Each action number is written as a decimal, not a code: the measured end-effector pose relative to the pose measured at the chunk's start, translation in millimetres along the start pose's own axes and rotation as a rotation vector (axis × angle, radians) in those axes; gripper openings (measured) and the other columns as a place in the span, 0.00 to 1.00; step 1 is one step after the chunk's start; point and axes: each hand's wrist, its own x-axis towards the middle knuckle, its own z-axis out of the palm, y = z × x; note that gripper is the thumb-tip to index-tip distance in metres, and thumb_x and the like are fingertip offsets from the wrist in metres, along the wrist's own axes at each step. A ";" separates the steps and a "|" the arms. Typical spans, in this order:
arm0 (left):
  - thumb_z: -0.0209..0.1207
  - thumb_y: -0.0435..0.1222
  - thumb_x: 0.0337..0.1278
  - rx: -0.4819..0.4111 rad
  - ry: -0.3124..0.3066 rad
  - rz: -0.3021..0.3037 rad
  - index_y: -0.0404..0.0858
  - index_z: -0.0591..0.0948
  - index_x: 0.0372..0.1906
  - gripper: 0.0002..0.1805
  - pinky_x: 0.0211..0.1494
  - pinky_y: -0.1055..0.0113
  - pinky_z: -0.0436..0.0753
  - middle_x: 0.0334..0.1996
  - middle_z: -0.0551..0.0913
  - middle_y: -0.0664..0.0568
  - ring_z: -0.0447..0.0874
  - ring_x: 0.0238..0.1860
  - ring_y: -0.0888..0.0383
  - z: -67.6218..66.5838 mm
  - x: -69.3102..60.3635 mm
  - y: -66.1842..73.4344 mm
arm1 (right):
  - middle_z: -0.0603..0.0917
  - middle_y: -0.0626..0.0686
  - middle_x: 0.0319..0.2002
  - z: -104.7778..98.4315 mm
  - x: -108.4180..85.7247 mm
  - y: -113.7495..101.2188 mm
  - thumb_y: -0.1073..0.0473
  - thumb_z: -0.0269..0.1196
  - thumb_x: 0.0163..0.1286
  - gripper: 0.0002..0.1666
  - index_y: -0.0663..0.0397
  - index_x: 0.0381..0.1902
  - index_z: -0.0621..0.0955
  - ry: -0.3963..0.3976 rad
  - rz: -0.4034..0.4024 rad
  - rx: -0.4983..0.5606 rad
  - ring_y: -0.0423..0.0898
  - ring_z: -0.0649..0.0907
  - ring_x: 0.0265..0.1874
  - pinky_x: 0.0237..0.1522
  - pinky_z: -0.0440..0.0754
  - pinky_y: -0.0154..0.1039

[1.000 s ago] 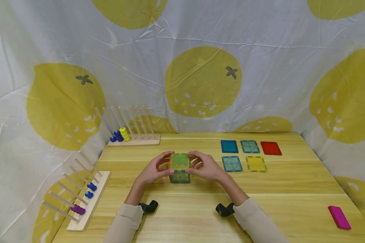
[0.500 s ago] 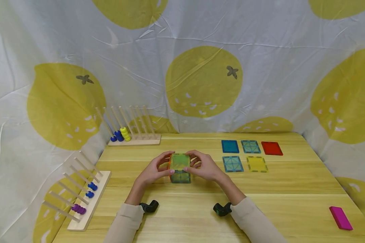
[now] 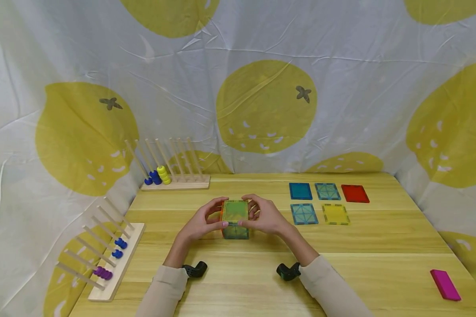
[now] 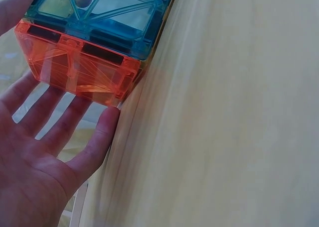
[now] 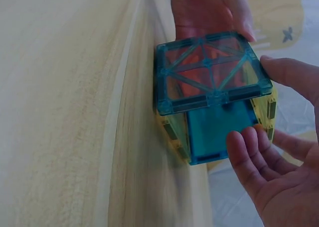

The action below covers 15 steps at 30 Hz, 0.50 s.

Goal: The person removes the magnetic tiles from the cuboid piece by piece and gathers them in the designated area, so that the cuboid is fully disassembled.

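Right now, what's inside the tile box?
Through the open end of the box, I see only walls: the blue wall at the back, yellow walls above and below, the orange wall opposite. No toy shows. The right hand covers a bit, so I can't see there.

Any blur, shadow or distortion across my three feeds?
Head: looks evenly lit, though the rear peg rack leans outward, possibly from lens distortion; left wrist: tabletop grain looks soft; right wrist: faint shadow on the tabletop beside the tile cube.
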 end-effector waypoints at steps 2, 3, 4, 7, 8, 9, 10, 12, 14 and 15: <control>0.67 0.33 0.65 0.001 0.001 0.001 0.37 0.62 0.79 0.41 0.65 0.42 0.80 0.74 0.69 0.43 0.66 0.74 0.37 0.6 0.4 -0.1 | 0.81 0.52 0.39 -0.8 0.1 -1.0 0.49 0.78 0.59 0.47 0.55 0.72 0.72 -0.010 0.003 -0.011 0.44 0.81 0.33 0.36 0.82 0.35; 0.67 0.32 0.65 0.002 0.001 0.005 0.37 0.62 0.79 0.41 0.65 0.43 0.80 0.74 0.69 0.43 0.66 0.74 0.37 0.8 0.5 -0.3 | 0.80 0.51 0.39 -1.2 0.3 -1.1 0.49 0.79 0.59 0.47 0.55 0.72 0.72 -0.015 0.004 -0.015 0.43 0.80 0.32 0.36 0.81 0.35; 0.67 0.32 0.65 0.001 0.002 0.004 0.37 0.62 0.79 0.41 0.65 0.43 0.80 0.74 0.69 0.43 0.66 0.74 0.37 1.1 0.7 -0.4 | 0.80 0.51 0.38 -1.7 0.4 -1.2 0.49 0.79 0.58 0.48 0.54 0.73 0.72 -0.021 0.006 -0.019 0.43 0.79 0.31 0.35 0.80 0.35; 0.67 0.33 0.65 -0.001 0.003 0.001 0.39 0.63 0.79 0.40 0.65 0.44 0.80 0.73 0.69 0.44 0.66 0.74 0.38 1.3 1.0 -1.1 | 0.79 0.50 0.37 -3.0 1.0 -2.4 0.49 0.80 0.57 0.49 0.54 0.73 0.72 -0.031 0.009 -0.023 0.43 0.77 0.29 0.35 0.78 0.36; 0.67 0.33 0.65 -0.001 0.004 0.002 0.40 0.63 0.78 0.40 0.65 0.44 0.80 0.73 0.69 0.44 0.66 0.74 0.38 1.3 1.0 -1.5 | 0.78 0.50 0.38 -3.3 1.5 -2.6 0.49 0.80 0.57 0.50 0.55 0.73 0.71 -0.033 0.007 -0.026 0.43 0.77 0.29 0.35 0.78 0.36; 0.67 0.33 0.65 -0.002 0.004 0.001 0.41 0.63 0.78 0.40 0.66 0.44 0.80 0.73 0.69 0.44 0.66 0.74 0.38 1.3 0.9 -1.4 | 0.78 0.51 0.37 -3.5 2.1 -2.8 0.49 0.80 0.57 0.50 0.56 0.73 0.71 -0.035 0.002 -0.029 0.43 0.77 0.29 0.35 0.78 0.36; 0.67 0.33 0.65 -0.002 0.005 -0.002 0.42 0.63 0.78 0.40 0.66 0.44 0.80 0.73 0.69 0.45 0.66 0.75 0.39 1.2 0.9 -1.5 | 0.78 0.51 0.37 -3.5 2.7 -3.3 0.50 0.80 0.56 0.50 0.57 0.73 0.72 -0.034 -0.002 -0.031 0.43 0.77 0.29 0.35 0.78 0.36; 0.67 0.33 0.65 -0.002 0.006 0.000 0.43 0.64 0.78 0.39 0.66 0.43 0.80 0.74 0.69 0.45 0.66 0.75 0.38 1.0 0.6 -1.9 | 0.78 0.52 0.37 -3.6 4.0 -4.4 0.50 0.81 0.56 0.50 0.58 0.72 0.72 -0.030 -0.012 -0.039 0.44 0.76 0.29 0.35 0.78 0.36; 0.67 0.33 0.65 -0.003 0.006 0.000 0.45 0.64 0.78 0.39 0.65 0.43 0.80 0.74 0.69 0.45 0.66 0.75 0.38 0.8 0.3 -2.4 | 0.78 0.52 0.36 -3.5 4.8 -5.3 0.50 0.81 0.55 0.49 0.58 0.71 0.73 -0.021 -0.018 -0.047 0.44 0.76 0.29 0.35 0.78 0.36; 0.67 0.33 0.65 -0.003 0.006 -0.002 0.46 0.65 0.78 0.39 0.65 0.43 0.80 0.74 0.69 0.45 0.66 0.75 0.38 0.7 0.1 -2.6 | 0.78 0.52 0.36 -3.4 4.7 -6.0 0.50 0.82 0.54 0.49 0.57 0.70 0.74 -0.015 -0.016 -0.046 0.44 0.76 0.29 0.35 0.78 0.37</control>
